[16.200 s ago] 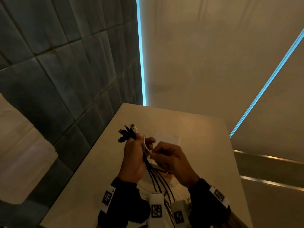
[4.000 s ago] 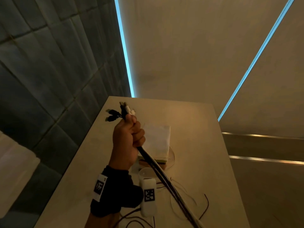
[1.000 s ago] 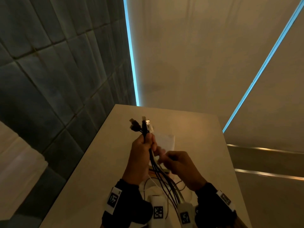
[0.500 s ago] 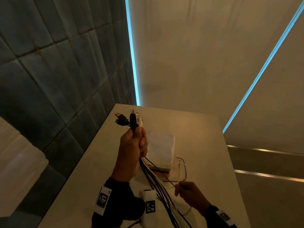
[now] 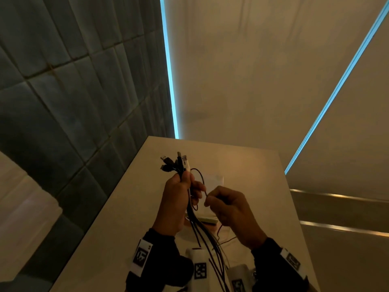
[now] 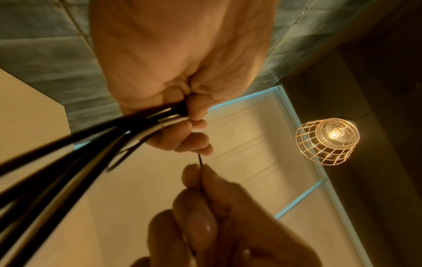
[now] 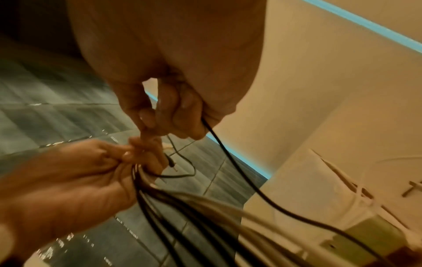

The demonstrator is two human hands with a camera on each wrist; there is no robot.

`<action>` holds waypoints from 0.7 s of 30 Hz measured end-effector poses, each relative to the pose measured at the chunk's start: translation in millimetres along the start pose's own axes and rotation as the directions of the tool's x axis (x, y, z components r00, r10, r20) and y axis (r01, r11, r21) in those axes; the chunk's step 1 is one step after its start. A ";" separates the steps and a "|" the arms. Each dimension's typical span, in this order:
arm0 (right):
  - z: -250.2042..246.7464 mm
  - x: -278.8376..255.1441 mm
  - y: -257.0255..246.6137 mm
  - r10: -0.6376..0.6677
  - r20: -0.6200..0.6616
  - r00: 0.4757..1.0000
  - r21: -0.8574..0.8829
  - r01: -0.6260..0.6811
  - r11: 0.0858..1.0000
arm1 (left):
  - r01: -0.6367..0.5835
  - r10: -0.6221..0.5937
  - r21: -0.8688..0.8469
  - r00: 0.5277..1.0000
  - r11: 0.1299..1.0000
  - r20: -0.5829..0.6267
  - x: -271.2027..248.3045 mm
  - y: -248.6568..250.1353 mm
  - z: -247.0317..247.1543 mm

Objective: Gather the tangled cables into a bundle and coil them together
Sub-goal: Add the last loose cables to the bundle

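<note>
My left hand grips a bundle of cables upright above the table; black and white USB plugs stick out over the fist. The bundle's strands hang down toward my wrists. My right hand pinches one thin dark cable that loops up to the left fist. In the left wrist view the right fingers hold that thin cable just below the left fist. In the right wrist view the thin cable trails down from the right hand.
A beige table stands against a dark tiled wall. A white folded pad lies behind my hands. Loose thin wires lie on the table near my wrists. A wire-cage lamp hangs overhead.
My right hand rose from low near the table, bringing a thin dark cable up beside the left fist. The left hand kept its grip on the bundle.
</note>
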State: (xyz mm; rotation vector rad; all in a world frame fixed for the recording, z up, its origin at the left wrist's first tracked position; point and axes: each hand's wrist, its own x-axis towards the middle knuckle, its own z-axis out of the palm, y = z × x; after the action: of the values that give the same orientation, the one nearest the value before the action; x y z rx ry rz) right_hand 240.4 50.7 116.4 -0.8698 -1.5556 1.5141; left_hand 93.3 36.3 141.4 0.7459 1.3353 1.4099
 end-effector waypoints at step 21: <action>-13.9 -11.9 84.9 0.058 0.042 0.997 -0.192 -0.049 0.980 | 0.009 0.013 -0.292 0.997 0.956 0.076 8.4 -6.2 -5.9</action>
State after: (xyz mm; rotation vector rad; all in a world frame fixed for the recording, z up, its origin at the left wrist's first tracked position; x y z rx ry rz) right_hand 254.2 51.3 30.7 -0.9970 -1.7467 1.4486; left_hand 86.9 41.4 132.7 0.5974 1.0366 1.5228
